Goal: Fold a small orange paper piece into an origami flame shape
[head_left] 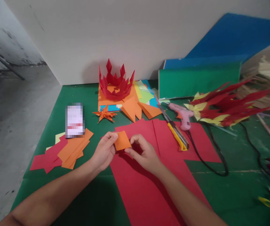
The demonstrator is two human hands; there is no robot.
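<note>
Between my hands is a small square of orange paper (122, 141), held above large red paper sheets (144, 182). My left hand (105, 150) pinches its left edge, thumb on top. At the square's right corner, my right hand (144, 153) has thumb and forefinger closed on the edge. Beyond them lie a folded orange paper star (105, 114) and some folded orange paper pieces (131, 108). A red folded-paper crown (116, 89) stands on a stack of coloured paper behind these.
Orange and red paper strips (72, 150) lie at left beneath a blurred phone (75, 121). On the right are a yellow box cutter (177, 136), a pink glue gun (183, 116) with a black cord, and a red and yellow paper piece (229, 105). A green board (199, 80) stands behind.
</note>
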